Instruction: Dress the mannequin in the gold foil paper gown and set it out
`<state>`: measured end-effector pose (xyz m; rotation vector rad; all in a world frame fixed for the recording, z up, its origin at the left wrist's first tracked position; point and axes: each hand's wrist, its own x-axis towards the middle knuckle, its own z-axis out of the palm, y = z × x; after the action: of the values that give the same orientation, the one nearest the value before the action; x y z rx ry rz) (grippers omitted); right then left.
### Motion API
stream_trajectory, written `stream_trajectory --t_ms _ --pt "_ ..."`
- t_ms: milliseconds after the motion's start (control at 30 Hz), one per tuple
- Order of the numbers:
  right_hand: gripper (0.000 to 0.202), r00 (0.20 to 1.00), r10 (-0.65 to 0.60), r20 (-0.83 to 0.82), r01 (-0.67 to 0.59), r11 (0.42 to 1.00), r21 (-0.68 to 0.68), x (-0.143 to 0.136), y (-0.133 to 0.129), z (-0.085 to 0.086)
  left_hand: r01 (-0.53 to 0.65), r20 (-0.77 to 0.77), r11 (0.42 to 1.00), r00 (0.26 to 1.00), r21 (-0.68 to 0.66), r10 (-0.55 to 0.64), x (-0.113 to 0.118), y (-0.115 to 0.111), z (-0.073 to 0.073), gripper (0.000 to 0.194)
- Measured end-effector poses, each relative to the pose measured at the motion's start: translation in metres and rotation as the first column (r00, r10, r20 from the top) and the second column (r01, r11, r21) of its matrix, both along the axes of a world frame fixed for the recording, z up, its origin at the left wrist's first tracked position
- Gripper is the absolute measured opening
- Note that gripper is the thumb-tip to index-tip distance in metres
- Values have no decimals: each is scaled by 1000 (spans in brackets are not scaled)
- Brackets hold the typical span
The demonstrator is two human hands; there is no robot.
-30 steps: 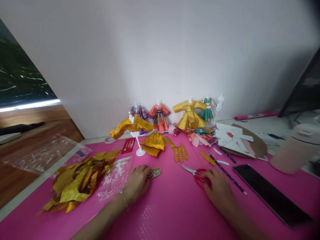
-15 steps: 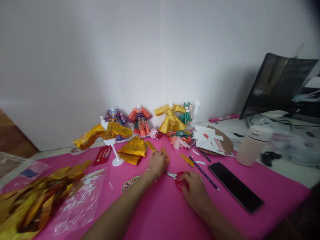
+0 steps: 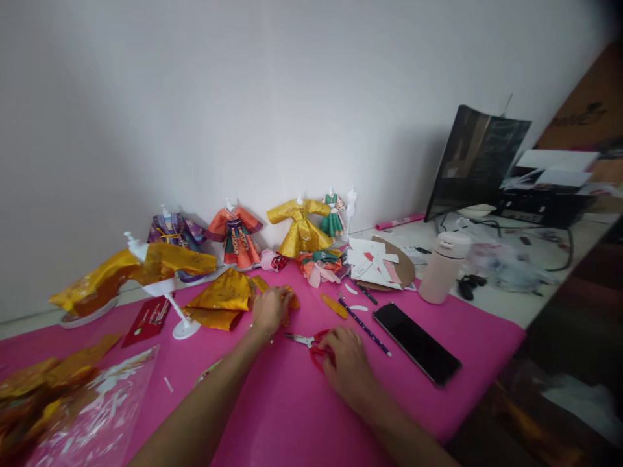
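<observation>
Small gold paper strip piece (image 3: pixel 291 299), shiny, lying flat on the pink mat just right of the folded gold skirt, mostly hidden beneath fingers. Red-handled scissors (image 3: pixel 311 342), flat on the mat, nearly closed silver blades pointing left, handle loops partly hidden beneath fingers, close in front of the gold piece.

The left hand (image 3: pixel 269 310) lies on a strip of gold foil pieces (image 3: pixel 291 299), just right of a folded gold garment (image 3: pixel 221 299). The right hand (image 3: pixel 346 367) rests palm down over the red handles of the scissors (image 3: pixel 311 342), whose blades point left. Both rest on a tabletop (image 3: pixel 302 415) covered in pink. A purple pencil (image 3: pixel 365 327) and a black phone (image 3: pixel 416 342) lie to the right. Small dressed mannequins (image 3: pixel 299 227) stand along the wall. A pale cup (image 3: pixel 442 267) stands beyond the phone.
</observation>
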<state>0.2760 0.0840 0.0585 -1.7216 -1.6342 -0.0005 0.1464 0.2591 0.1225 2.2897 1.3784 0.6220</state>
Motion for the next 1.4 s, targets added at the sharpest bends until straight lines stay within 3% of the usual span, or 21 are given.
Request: stream_trajectory --t_ms 100,167,333,500,700,800,867,967,1133,1267,1400 --pt "2 1000 10 -8 -10 1000 3 1 1 -2 -124 197 986 970 -112 145 -4 12 9 26" --pt "5 1000 19 -19 -19 1000 18 2 1 -2 -179 323 961 915 -210 241 -7 15 16 27" --pt "11 997 65 -42 -61 994 88 3 1 1 -143 551 901 748 -410 370 -24 -7 29 27" --pt "12 983 167 -76 -150 971 186 3 -3 8 -25 637 887 687 -461 350 -45 -55 35 23" --pt "16 896 429 -117 -397 890 223 -4 -15 27 88 616 929 771 -359 165 -60 -111 37 26" --pt "37 799 567 -198 -544 823 162 -11 -25 41 138 546 957 837 -255 25 -67 -134 39 29" --pt "45 740 597 -310 -589 798 129 -16 -32 50 161 476 971 877 -174 -61 -73 -148 41 29" --pt "45 628 556 -545 -617 782 86 -21 -44 60 213 338 977 922 -30 -191 -82 -170 42 24" --pt "36 277 359 -891 -709 703 63 -28 -66 56 368 53 921 925 129 -377 -86 -205 32 18" --pt "40 49 159 -986 -661 745 87 -36 -81 39 433 -82 884 901 175 -425 -80 -220 18 17" --pt "37 -104 26 -994 -567 819 81 -43 -88 28 506 -120 837 863 210 -492 -80 -232 10 23"
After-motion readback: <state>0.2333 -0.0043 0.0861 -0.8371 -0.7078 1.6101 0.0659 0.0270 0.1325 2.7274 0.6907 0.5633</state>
